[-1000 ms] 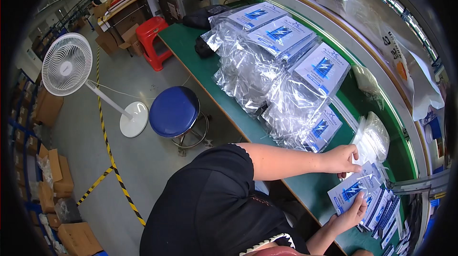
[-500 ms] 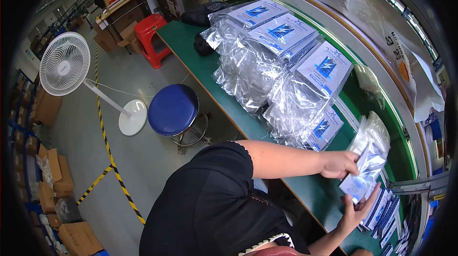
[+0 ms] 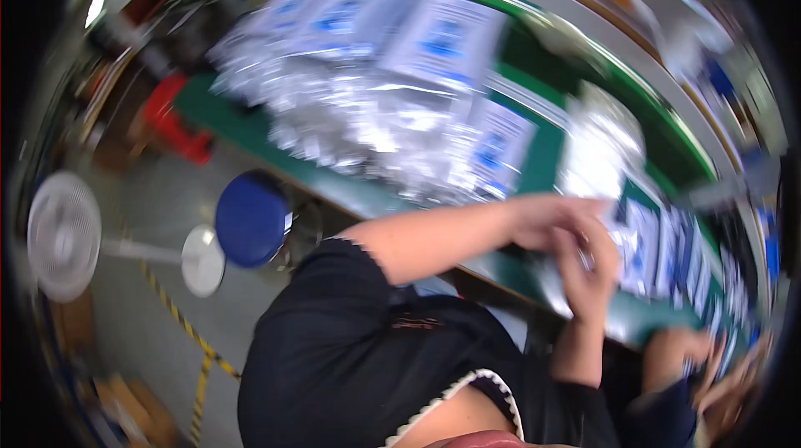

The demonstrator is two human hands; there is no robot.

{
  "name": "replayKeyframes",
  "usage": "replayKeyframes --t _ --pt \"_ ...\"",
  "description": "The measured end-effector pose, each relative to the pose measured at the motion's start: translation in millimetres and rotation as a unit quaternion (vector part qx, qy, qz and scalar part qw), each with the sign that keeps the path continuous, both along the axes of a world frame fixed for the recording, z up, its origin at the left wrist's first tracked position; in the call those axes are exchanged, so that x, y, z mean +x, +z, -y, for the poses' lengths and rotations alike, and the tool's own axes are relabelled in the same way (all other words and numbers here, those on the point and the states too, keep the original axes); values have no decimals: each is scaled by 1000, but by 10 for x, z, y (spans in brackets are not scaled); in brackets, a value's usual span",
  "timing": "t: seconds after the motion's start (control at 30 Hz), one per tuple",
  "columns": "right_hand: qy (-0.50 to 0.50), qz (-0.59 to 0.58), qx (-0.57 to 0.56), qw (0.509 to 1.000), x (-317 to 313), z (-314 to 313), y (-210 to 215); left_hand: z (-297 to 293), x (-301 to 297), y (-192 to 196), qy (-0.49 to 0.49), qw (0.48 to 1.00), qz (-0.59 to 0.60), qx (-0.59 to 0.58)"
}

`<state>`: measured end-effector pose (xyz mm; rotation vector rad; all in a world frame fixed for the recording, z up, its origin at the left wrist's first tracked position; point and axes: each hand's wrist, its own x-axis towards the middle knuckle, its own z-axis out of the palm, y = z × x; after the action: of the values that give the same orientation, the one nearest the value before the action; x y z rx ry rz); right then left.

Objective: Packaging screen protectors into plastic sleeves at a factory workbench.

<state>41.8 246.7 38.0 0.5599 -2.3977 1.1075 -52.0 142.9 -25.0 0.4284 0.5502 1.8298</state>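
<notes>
My left hand (image 3: pixel 546 221) and my right hand (image 3: pixel 591 269) meet over the front edge of the green table, fingers overlapping and smeared by motion. A shiny, clear patch like plastic film (image 3: pixel 551 288) shows just below them; whether either hand holds it I cannot tell. Behind the hands lies a heap of clear plastic bags (image 3: pixel 596 143). Left of that, a white-and-blue packet in a clear bag (image 3: pixel 501 148) lies beside larger stacks of bagged packets (image 3: pixel 446 39), their loose film ends hanging toward me. Right of my hands stands a row of blue-and-white packets (image 3: pixel 642 248).
Another person's hands (image 3: pixel 722 373) are at the lower right, close to the table. A blue round stool (image 3: pixel 252 218), a white standing fan (image 3: pixel 64 235) and a red stool (image 3: pixel 175 118) stand to the left. A shelf rail (image 3: pixel 534 6) runs along the table's back.
The view has swung to the right and blurred. My hands have come together; the bagged packet held between them before no longer shows clearly. Another person's hands are now visible at the lower right.
</notes>
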Motion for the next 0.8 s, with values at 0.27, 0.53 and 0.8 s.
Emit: replayKeyframes --t 0.27,0.53,0.8 --pt "16 -47 -262 964 143 -277 176 70 -59 256 84 993 74 -43" --pt "703 52 -329 628 552 -258 1094 27 -67 188 74 996 58 -1" --pt "680 37 -115 723 688 -680 1119 503 248 502 509 696 -445 -243"
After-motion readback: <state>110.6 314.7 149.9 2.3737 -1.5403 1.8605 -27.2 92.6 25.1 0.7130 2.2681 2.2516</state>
